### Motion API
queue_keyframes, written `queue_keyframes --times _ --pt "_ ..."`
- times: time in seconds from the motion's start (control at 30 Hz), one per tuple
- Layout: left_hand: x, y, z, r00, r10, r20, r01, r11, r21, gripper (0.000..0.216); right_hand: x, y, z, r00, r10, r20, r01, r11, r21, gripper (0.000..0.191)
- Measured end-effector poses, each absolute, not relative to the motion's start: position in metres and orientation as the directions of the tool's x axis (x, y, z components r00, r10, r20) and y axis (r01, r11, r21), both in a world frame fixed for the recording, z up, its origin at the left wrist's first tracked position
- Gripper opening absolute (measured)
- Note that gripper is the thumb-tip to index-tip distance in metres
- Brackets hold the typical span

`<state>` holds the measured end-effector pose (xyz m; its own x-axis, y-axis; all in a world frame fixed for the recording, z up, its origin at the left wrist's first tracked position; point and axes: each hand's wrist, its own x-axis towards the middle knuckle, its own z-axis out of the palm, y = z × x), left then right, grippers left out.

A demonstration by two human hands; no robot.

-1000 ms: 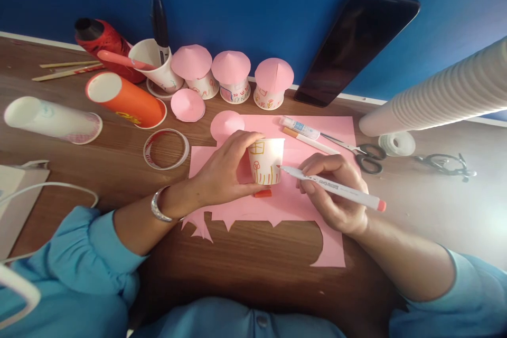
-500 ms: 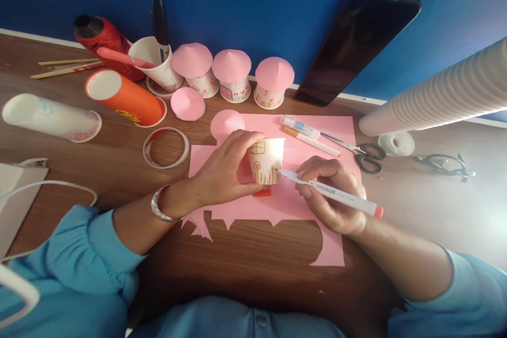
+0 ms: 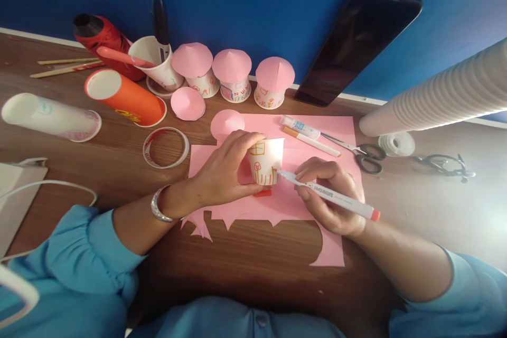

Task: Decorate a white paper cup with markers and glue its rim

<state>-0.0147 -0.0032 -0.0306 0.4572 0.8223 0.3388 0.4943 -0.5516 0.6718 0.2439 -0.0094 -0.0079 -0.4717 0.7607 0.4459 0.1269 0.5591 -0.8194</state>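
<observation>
A decorated paper cup is held in the left hand, with a white marker trained on its wall by the right hand.

The cup is clasped in the left grip, fingers at its far edge and thumb at its near edge, above pink paper spread on the tabletop; its axis is aligned from near to far, with the drawn window placed at the far end. The marker is pinched between right thumb and fingers; from that grip, the cup is found to the left and slightly farther out. The marker's long axis is slanted, its nib pointed left at the cup's right side, its red tail turned rightward and nearer. Whether ink is being laid cannot be told.
</observation>
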Motion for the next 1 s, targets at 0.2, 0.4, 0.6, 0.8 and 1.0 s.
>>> queue_keyframes --times 0.2,0.4,0.6,0.8,1.0 --pt "-0.0151 -0.0031 -0.0303 0.456 0.826 0.331 0.496 -0.545 0.676 0.090 0.2447 -0.0095 -0.0077 -0.484 0.759 0.436 0.139 0.558 -0.818 0.021" --pt "-0.0145 -0.0031 -0.0312 0.457 0.827 0.328 0.499 -0.544 0.675 0.089 0.2437 -0.0088 -0.0069 -0.484 0.758 0.437 0.137 0.559 -0.818 0.022" --pt "-0.0143 -0.0035 -0.0304 0.461 0.827 0.322 0.514 -0.544 0.663 0.090 0.2443 -0.0085 -0.0075 -0.493 0.752 0.438 0.151 0.569 -0.808 0.023" --pt "-0.0154 -0.0041 -0.0297 0.465 0.826 0.318 0.508 -0.544 0.668 0.088 0.2435 -0.0079 -0.0068 -0.498 0.751 0.433 0.154 0.568 -0.809 0.022" --pt "-0.0158 -0.0038 -0.0301 0.466 0.828 0.312 0.511 -0.540 0.669 0.087 0.2430 -0.0085 -0.0069 -0.495 0.754 0.432 0.154 0.566 -0.810 0.022"
